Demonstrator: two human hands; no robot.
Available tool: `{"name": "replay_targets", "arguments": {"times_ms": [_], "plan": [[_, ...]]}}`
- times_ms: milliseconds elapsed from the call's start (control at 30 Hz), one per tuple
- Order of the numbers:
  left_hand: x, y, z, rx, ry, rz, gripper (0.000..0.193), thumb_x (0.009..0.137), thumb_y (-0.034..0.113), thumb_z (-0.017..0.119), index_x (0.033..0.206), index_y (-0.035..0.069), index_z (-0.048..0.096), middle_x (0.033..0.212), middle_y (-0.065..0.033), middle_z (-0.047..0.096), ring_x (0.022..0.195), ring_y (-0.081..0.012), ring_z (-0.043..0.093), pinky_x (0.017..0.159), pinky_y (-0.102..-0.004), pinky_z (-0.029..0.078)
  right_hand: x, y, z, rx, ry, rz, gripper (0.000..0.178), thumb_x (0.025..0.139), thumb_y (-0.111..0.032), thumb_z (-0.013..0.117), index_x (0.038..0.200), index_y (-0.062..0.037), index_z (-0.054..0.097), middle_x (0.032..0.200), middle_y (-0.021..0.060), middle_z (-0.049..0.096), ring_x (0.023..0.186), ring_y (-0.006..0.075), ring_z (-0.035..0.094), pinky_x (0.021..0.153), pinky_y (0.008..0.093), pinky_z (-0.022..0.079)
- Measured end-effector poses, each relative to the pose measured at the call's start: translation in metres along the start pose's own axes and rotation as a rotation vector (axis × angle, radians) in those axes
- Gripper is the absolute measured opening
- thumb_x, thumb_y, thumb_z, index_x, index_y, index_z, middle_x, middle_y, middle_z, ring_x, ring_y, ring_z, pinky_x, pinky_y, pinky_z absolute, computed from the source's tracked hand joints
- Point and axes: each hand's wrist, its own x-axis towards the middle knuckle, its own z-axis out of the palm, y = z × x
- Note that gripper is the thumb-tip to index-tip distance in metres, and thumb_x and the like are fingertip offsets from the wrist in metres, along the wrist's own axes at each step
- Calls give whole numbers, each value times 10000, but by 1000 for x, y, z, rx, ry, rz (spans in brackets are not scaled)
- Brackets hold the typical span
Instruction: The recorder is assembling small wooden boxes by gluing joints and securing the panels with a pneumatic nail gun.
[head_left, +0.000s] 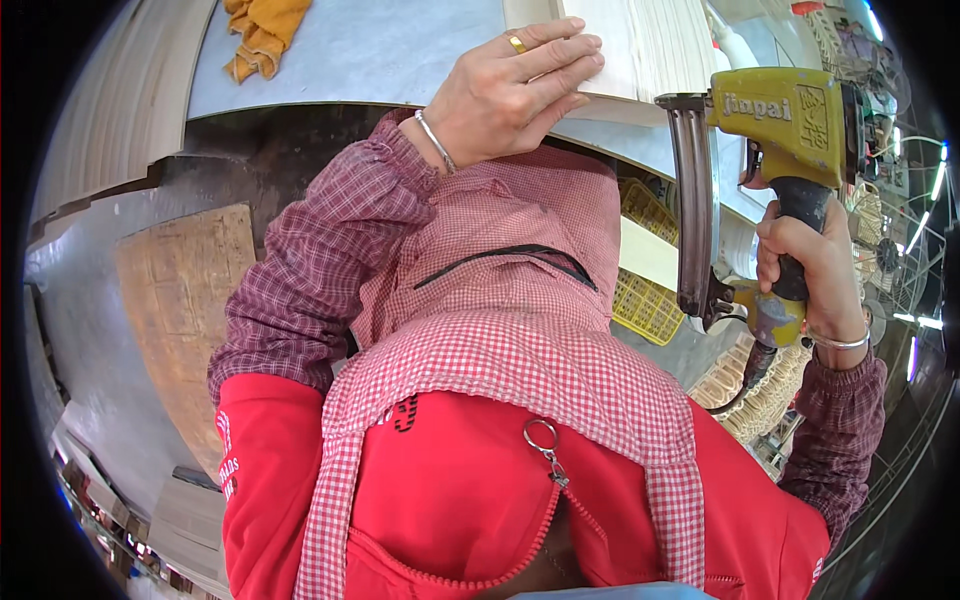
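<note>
We judged the work to be under way rather than finished: the nail gun [775, 118] was in hand, and the pale wood [655, 45] lay on the far side of the bench [345, 50]. We made out no driven fastener on its visible faces, so how much was done and how much was left we could not tell.

The left hand [510, 100] lay flat, its fingers stretched out, close together and gripping nothing, with the tips over the left part of the pale wood. The fingers of the right hand [825, 250] were closed around the black grip of the nail gun, on the right. The tool's nose overlapped the wood's right part in our view — whether it touched, we could not say.

We counted one nail gun, two hands, two bracelets — one on each wrist — and one gold ring [516, 44] on the left hand. One orange cloth [265, 30] lay at the far left of the bench, and one white bottle [738, 48] was beyond the pale wood, to the right. To the left we saw one large brown board [190, 320] and, farther off, one stack of boards [110, 110], its layers too fine to count. Yellow crating [645, 307] showed below the bench on the right, partly hidden, so one crate or two remained uncertain.
</note>
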Motion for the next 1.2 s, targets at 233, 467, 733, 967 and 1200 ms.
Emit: {"name": "replay_targets", "arguments": {"times_ms": [233, 467, 733, 967, 1200], "plan": [[18, -11, -14, -23, -151, 36, 369, 820, 185, 660, 1171, 76, 626, 1263, -54, 599, 1206, -209, 541, 1030, -314, 418, -1, 6, -3, -24, 39, -22, 128, 720, -24, 582, 837, 24, 560, 537, 47, 510, 407, 112, 440, 421, 229, 401], [42, -38, -11, -85, -137, 145, 333, 844, 101, 630, 1158, -7, 612, 1222, -135, 608, 1173, -303, 564, 974, -350, 470, 1, -15, 0, -179, -69, -16, 108, 731, -39, 569, 825, 13, 561, 546, 49, 515, 416, 111, 442, 438, 221, 385], [91, 8, -34, -321, -324, -278, 339, 848, 116, 630, 1166, -2, 612, 1228, -125, 608, 1171, -286, 566, 970, -342, 471, -3, -20, -3, -162, -70, -46, 83, 724, -42, 576, 788, 12, 571, 542, 55, 528, 423, 112, 459, 441, 221, 382], [42, -33, -1, -90, -127, 78, 342, 844, 118, 641, 1170, 17, 617, 1229, -105, 612, 1161, -276, 574, 961, -336, 476, -2, -21, 7, -100, -47, -18, 84, 712, -40, 592, 766, 25, 589, 529, 41, 532, 418, 111, 468, 439, 210, 383], [32, -23, -7, -72, -81, 145, 336, 837, 129, 658, 1162, 48, 633, 1213, -76, 626, 1153, -256, 581, 950, -324, 480, -1, -17, 15, -43, -13, -89, 76, 713, -54, 589, 738, 16, 598, 519, 37, 528, 417, 111, 466, 446, 205, 381]]}}
